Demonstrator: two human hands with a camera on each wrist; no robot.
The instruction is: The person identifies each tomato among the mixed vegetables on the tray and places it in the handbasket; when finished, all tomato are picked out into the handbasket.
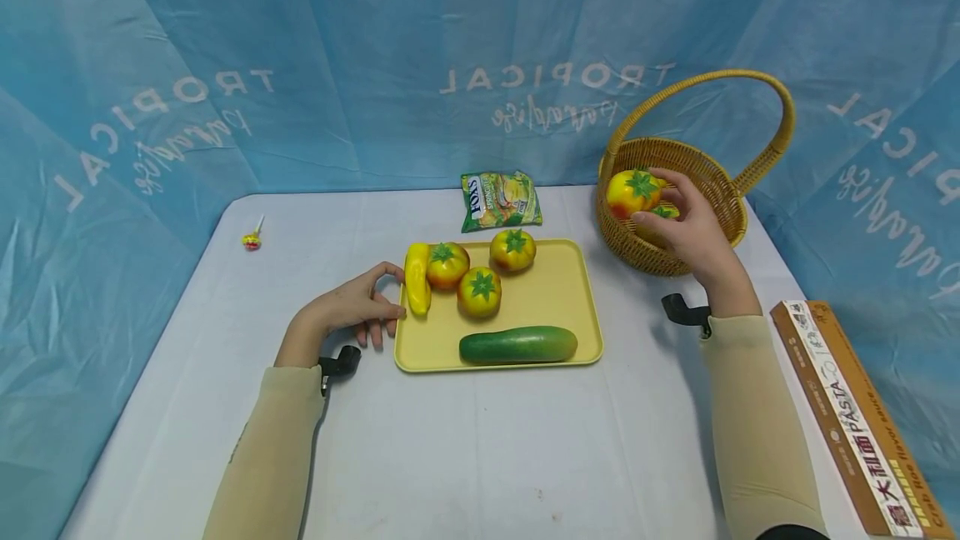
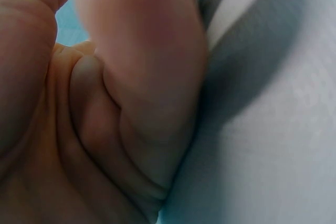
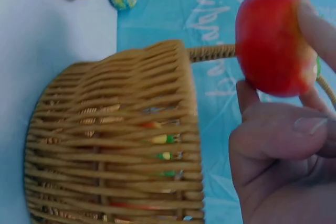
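A red and yellow toy tomato (image 1: pixel 630 194) with a green leafy top is pinched by my right hand (image 1: pixel 693 227) over the basket's near left side. In the right wrist view the tomato's red underside (image 3: pixel 270 40) shows above the rim. Inside the wicker basket (image 1: pixel 652 261) another tomato (image 1: pixel 666 212) is partly hidden by the hand. At the yellow tray's (image 1: pixel 555 290) left rim, my left hand (image 1: pixel 352 302) holds the edge with thumb and fingers. A banana (image 1: pixel 417 279), several tomatoes (image 1: pixel 480 292) and a green cucumber (image 1: pixel 517 345) lie on the tray.
A green snack bag (image 1: pixel 501 201) lies behind the tray. A lollipop (image 1: pixel 252 240) is at the far left. Along the right edge lies a long pasta box (image 1: pixel 855 415). The basket's tall handle (image 1: pixel 712 77) arches above it, near the blue curtain (image 1: pixel 375 65).
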